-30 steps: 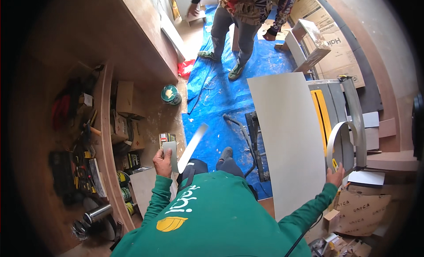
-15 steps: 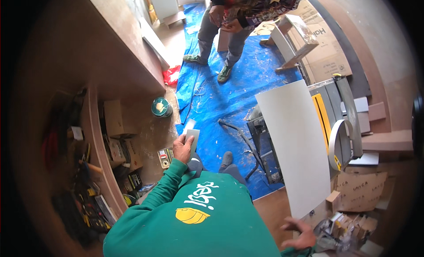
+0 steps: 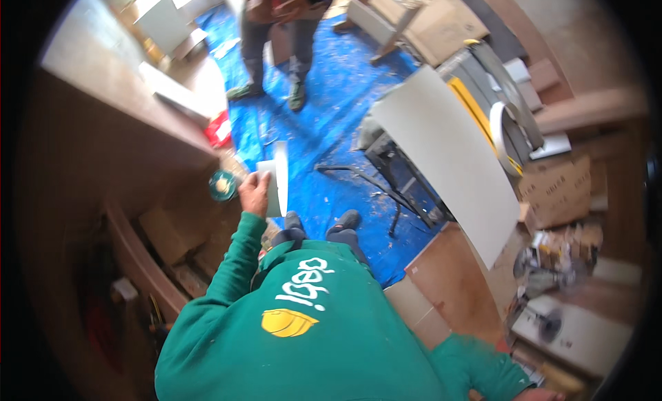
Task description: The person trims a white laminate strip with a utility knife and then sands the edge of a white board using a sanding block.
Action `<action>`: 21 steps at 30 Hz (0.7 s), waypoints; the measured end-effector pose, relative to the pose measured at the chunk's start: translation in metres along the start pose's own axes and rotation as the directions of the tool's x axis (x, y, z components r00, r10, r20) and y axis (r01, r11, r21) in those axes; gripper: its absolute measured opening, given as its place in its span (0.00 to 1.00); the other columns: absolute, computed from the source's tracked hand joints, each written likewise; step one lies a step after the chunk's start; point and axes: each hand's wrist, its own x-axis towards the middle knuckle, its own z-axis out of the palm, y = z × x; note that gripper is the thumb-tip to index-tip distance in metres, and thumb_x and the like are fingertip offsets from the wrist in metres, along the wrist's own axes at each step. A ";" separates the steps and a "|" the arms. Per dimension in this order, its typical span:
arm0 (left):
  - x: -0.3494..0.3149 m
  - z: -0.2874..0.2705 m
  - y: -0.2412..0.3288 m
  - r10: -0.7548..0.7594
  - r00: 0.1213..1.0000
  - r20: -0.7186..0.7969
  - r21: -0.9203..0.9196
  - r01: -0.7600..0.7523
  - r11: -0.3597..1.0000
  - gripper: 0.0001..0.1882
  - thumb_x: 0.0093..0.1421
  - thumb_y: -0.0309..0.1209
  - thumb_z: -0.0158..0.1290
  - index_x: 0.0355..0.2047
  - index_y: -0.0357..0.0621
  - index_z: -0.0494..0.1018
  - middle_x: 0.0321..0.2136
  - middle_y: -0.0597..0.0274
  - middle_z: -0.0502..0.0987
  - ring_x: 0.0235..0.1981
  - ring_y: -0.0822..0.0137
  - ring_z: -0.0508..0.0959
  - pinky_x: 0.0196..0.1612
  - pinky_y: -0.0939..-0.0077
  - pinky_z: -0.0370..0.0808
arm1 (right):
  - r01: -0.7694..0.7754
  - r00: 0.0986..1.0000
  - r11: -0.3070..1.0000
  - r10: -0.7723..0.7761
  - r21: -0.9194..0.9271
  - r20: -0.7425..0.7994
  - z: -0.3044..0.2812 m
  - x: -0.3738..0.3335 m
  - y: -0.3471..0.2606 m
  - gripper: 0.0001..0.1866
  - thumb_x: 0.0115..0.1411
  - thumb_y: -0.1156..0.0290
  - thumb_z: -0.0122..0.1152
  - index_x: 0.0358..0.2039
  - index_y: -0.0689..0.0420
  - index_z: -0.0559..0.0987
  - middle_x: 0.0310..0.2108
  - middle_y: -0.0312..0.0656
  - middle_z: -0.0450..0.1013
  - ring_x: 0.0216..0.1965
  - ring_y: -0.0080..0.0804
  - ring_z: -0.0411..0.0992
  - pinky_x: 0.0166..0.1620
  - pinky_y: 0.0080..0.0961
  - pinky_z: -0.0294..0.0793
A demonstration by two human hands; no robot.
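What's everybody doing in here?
Someone in a green top is holding a white strip in the fingers of their left hand. Their right hand is down at the bottom edge, mostly cut off, so I can't tell if it has anything. A big white board lies to their right, beside a grey machine with a yellow stripe. Another person is standing ahead on a blue sheet.

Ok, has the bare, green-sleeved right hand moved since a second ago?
Yes: the right hand has moved back, beyond the near end of the long white rectangular panel.
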 end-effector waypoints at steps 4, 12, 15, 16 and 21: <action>0.005 0.009 0.001 0.009 0.999 0.040 -0.228 0.000 0.974 0.10 0.62 0.30 0.54 0.36 0.34 0.76 0.28 0.65 0.77 0.27 0.77 0.73 0.31 0.81 0.71 | 0.162 0.972 0.986 -0.167 -0.045 -0.166 0.036 -0.036 -0.008 0.22 0.50 0.75 0.62 0.48 0.58 0.73 0.35 0.40 0.71 0.36 0.28 0.71 0.40 0.30 0.73; -0.025 0.035 0.046 -0.013 0.990 0.138 -0.249 0.047 0.967 0.10 0.62 0.32 0.53 0.35 0.35 0.75 0.27 0.64 0.77 0.25 0.75 0.74 0.28 0.80 0.72 | 0.444 0.779 0.880 -0.472 -0.168 -0.413 0.082 -0.081 -0.039 0.16 0.54 0.75 0.57 0.45 0.57 0.74 0.35 0.39 0.71 0.37 0.27 0.70 0.40 0.30 0.71; -0.015 0.022 0.035 0.081 0.986 0.143 -0.151 -0.059 0.987 0.09 0.62 0.32 0.54 0.33 0.36 0.75 0.26 0.65 0.76 0.25 0.76 0.73 0.28 0.81 0.70 | 0.530 0.718 0.827 -0.556 -0.189 -0.418 0.084 -0.085 -0.047 0.14 0.55 0.74 0.55 0.44 0.56 0.75 0.35 0.39 0.71 0.38 0.27 0.70 0.40 0.30 0.71; -0.012 0.021 0.027 0.049 0.990 0.129 -0.169 -0.027 0.985 0.09 0.62 0.32 0.54 0.32 0.37 0.75 0.25 0.67 0.76 0.25 0.77 0.72 0.28 0.81 0.69 | 0.559 0.703 0.809 -0.579 -0.182 -0.413 0.080 -0.083 -0.051 0.14 0.55 0.74 0.54 0.43 0.56 0.75 0.34 0.39 0.71 0.38 0.27 0.70 0.40 0.30 0.71; -0.011 0.027 0.010 0.040 0.994 0.103 -0.186 -0.020 0.982 0.08 0.60 0.31 0.56 0.32 0.38 0.75 0.24 0.70 0.75 0.24 0.78 0.70 0.27 0.79 0.68 | 0.641 0.698 0.762 -0.629 -0.095 -0.342 0.045 -0.062 -0.069 0.12 0.57 0.74 0.51 0.42 0.55 0.77 0.34 0.38 0.71 0.38 0.26 0.69 0.39 0.29 0.70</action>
